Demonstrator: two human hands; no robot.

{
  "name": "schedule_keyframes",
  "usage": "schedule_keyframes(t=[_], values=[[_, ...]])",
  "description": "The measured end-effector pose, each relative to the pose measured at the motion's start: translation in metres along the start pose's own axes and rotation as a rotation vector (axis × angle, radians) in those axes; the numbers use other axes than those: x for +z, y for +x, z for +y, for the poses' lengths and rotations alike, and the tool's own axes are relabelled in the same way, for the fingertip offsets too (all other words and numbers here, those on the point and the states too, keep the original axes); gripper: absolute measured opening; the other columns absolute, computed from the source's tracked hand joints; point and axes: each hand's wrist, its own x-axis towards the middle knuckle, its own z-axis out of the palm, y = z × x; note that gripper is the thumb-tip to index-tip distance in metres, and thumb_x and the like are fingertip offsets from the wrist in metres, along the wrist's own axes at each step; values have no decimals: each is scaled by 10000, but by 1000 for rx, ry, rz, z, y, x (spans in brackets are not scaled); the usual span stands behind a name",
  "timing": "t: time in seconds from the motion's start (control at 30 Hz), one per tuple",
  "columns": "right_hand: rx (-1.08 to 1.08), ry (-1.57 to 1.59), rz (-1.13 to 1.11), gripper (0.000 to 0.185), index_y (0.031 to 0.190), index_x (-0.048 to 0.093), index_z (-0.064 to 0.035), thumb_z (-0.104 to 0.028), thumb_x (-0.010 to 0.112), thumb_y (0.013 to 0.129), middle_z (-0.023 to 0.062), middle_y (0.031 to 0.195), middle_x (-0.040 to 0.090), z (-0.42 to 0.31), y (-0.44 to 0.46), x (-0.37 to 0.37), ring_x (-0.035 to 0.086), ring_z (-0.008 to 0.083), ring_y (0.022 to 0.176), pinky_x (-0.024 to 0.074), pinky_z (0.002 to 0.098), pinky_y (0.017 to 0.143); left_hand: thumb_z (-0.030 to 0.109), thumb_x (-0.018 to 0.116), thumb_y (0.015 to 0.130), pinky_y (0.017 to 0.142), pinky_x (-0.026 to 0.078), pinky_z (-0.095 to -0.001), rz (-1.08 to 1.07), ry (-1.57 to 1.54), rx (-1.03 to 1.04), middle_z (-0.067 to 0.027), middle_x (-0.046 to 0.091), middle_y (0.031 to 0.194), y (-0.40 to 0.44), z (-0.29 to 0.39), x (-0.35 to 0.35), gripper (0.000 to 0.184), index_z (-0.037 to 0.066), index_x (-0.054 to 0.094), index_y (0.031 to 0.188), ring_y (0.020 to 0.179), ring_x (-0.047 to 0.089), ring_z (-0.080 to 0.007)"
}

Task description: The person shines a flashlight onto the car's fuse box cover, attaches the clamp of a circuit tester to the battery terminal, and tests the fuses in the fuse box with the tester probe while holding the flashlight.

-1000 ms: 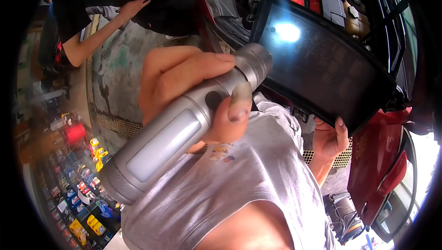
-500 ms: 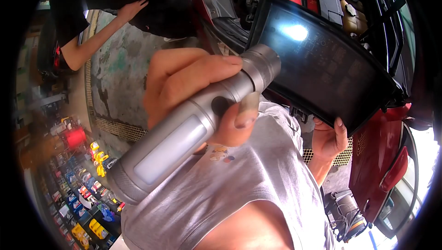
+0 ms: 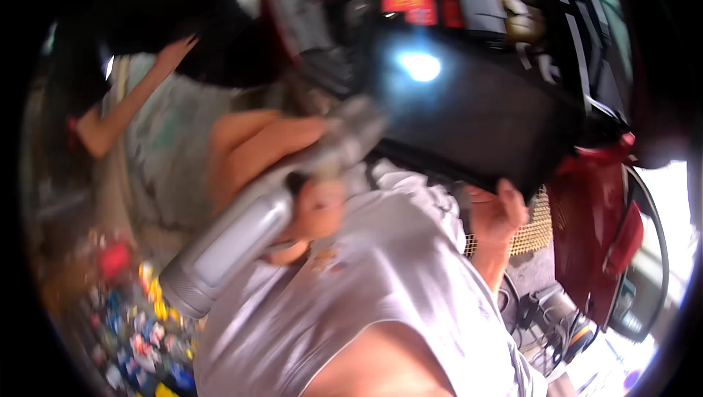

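Observation:
In the head view my left hand (image 3: 274, 141) is wrapped round a silver flashlight (image 3: 242, 229), its thumb near the dark round button. The flashlight has a long pale strip along its body and points up and to the right. Its beam makes a bright spot on a black rectangular panel (image 3: 483, 119) with a raised rim. My right hand (image 3: 499, 210) grips that panel at its lower edge, thumb on the front face. The panel is tilted in front of the engine bay. Motion blurs the flashlight and left hand, and panel markings cannot be read.
Behind the panel lies the engine bay with a red-labelled battery (image 3: 408, 6) and a tan reservoir (image 3: 521, 24). A red car body (image 3: 589, 229) stands at right. Another person's forearm (image 3: 143, 93) shows at upper left. Several colourful items (image 3: 143, 338) lie at lower left.
The view has shifted and blurred. Flashlight, panel and both hands now appear further left; the flashlight's head sits lower and further from the panel's lit spot. Both grips stay the same.

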Motion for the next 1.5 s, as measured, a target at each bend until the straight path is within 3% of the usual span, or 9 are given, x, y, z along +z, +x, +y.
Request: schedule_keyframes(t=[0.27,0.43,0.8,0.93,0.97,1.03,1.17,1.3,1.5], values=[[-135,-68,284,276,1204,658,-27,-80,601,940,103,1083,741,-17,9,-51,742,250,933,657,438,780,309,657,846,682,457,-343,40,-351,-345,-132,607,849,-35,-22,54,338,-23,676,905,749,578,-228],[-449,17,509,270,1178,638,0,-81,649,920,123,1076,714,-51,38,-105,698,265,1033,605,455,958,251,639,855,707,457,-338,-56,-368,-397,-127,603,872,-40,-21,59,295,-38,662,914,767,573,-221],[-478,244,178,321,1272,560,108,-93,559,1021,231,1280,621,-176,295,-271,606,317,1220,542,451,1081,271,618,874,806,420,-298,9,-406,-747,-69,621,880,-64,38,81,277,-3,648,891,832,549,-150],[-544,-124,223,335,1235,604,70,-193,550,1033,211,1246,661,-191,355,-287,647,312,1167,539,431,1050,141,643,885,815,448,-303,169,-560,-1008,-65,654,891,-98,62,97,138,6,666,901,861,585,-130],[-374,326,168,339,1199,658,16,-266,573,1030,174,1206,705,-202,378,-302,673,273,1145,542,415,1013,141,644,889,812,451,-305,192,-537,-1027,-66,658,890,-108,67,100,139,6,669,905,860,588,-131],[-408,325,214,381,1305,533,132,-130,558,1029,254,1292,615,-209,385,-297,638,358,1164,528,449,1092,141,648,898,807,458,-310,225,-510,-1047,-67,664,889,-119,74,105,140,4,674,913,859,594,-132],[-382,131,452,482,1322,622,7,-375,573,1032,140,1299,684,-195,324,-192,628,286,1238,419,440,1155,150,658,915,820,505,-327,266,-501,-1195,-73,674,886,-132,78,108,155,-4,673,922,858,651,-162],[-110,189,378,537,1272,655,-6,-464,633,992,158,1203,716,-221,343,-237,675,287,1120,534,436,1008,96,641,929,767,541,-328,368,-624,-1217,-84,675,861,-143,53,116,109,-7,657,959,813,675,-179],[-505,-185,374,530,1264,591,62,-382,665,984,241,1173,659,-240,338,-270,677,321,1035,630,405,890,114,649,934,677,514,-297,263,-655,-1275,-42,644,822,-120,-29,112,151,32,618,1057,768,651,-120]])
